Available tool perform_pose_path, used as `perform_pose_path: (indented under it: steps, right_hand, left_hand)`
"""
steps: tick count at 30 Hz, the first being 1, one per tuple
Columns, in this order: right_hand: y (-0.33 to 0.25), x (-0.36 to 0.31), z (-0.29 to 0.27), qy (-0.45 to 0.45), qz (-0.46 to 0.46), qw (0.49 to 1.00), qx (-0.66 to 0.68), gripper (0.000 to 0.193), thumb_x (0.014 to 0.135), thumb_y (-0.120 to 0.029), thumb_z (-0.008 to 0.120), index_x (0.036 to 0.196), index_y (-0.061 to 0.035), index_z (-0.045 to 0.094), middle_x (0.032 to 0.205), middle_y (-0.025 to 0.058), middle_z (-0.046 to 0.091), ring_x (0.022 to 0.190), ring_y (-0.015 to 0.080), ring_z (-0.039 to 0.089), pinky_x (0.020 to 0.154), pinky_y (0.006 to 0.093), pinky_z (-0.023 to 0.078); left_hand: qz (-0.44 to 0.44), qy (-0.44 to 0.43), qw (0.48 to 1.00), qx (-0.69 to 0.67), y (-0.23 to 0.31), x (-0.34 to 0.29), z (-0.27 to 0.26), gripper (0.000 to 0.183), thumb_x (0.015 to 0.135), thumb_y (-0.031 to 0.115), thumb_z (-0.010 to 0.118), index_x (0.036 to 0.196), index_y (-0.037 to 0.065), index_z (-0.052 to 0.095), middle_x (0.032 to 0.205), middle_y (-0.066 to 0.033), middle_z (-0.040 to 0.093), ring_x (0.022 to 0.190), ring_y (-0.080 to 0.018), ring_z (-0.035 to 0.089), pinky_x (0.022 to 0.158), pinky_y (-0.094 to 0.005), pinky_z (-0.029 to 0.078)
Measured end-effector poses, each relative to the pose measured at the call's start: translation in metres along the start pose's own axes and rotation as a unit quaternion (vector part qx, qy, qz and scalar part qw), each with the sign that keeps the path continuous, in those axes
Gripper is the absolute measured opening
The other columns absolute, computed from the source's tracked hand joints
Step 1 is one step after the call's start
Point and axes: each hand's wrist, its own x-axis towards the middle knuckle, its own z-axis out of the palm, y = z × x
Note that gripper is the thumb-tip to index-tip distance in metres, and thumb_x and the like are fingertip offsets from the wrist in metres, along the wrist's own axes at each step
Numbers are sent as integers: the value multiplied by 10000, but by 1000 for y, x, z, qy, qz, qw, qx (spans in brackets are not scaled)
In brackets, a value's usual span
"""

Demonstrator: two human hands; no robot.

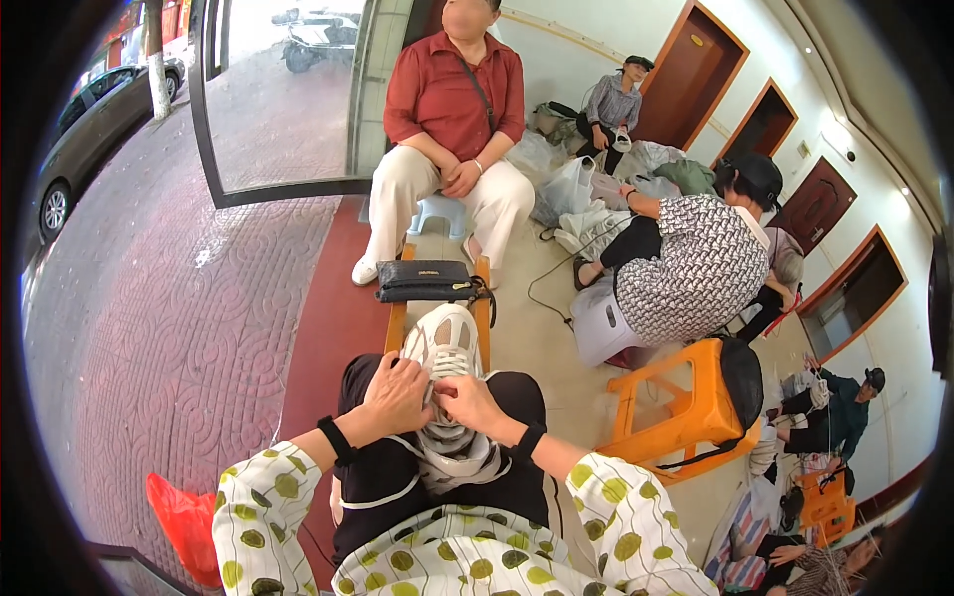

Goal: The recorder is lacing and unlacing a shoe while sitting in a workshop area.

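A white sneaker [445, 336] lies on my lap, toe pointing away from me, its white laces [452, 364] threaded across the upper part. My left hand [395, 397] is closed along the sneaker's left side, near the eyelets. From the right, my right hand [467, 405] pinches at the lacing with bent fingers; the bit of lace between its fingertips is mostly hidden. Both hands nearly meet over the tongue. Just past the toe, a black zip pouch [425, 280] rests across an orange stool frame [483, 328].
A person in a red shirt [452, 99] sits facing me on a small blue stool [437, 212]. An orange plastic stool [666, 407] with a black bag stands to my right. Beyond are plastic bags [566, 189] and several seated people. A red bag [184, 526] lies at left.
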Motion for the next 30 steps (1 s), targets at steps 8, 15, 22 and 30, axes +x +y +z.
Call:
perform_pose_path:
  steps: [8, 15, 22, 30]
  right_hand:
    - [0, 9, 3, -26, 35, 999, 11, 186, 814, -139, 625, 871, 18, 707, 655, 166, 675, 639, 306, 692, 633, 398, 527]
    - [2, 0, 12, 60, -4, 998, 11, 175, 846, -97, 646, 943, 48, 648, 709, 108, 687, 568, 153, 653, 551, 305, 500]
    - [2, 7, 6, 10, 33, 998, 61, 190, 826, -112, 595, 911, 36, 677, 677, 149, 689, 591, 236, 698, 618, 350, 540]
    - [1, 10, 7, -5, 86, 990, 115, 174, 817, -117, 605, 879, 22, 690, 680, 146, 691, 556, 222, 691, 560, 343, 540]
  left_hand:
    - [-11, -19, 1000, -16, 0, -1, 0, 375, 708, 298, 646, 960, 22, 627, 931, -143, 637, 976, -285, 608, 1040, -464, 340]
    - [-34, 44, 996, -64, 1, -2, -5, 337, 692, 254, 676, 936, 45, 574, 862, -133, 612, 919, -312, 605, 1014, -449, 370]
    - [-15, 80, 994, -72, -11, 3, 8, 76, 844, 167, 582, 853, 92, 572, 805, -77, 634, 866, -247, 629, 880, -402, 415]
    - [-54, 58, 993, -85, -13, 7, 7, 103, 808, 189, 611, 821, 87, 610, 822, -71, 643, 849, -256, 634, 859, -393, 426]
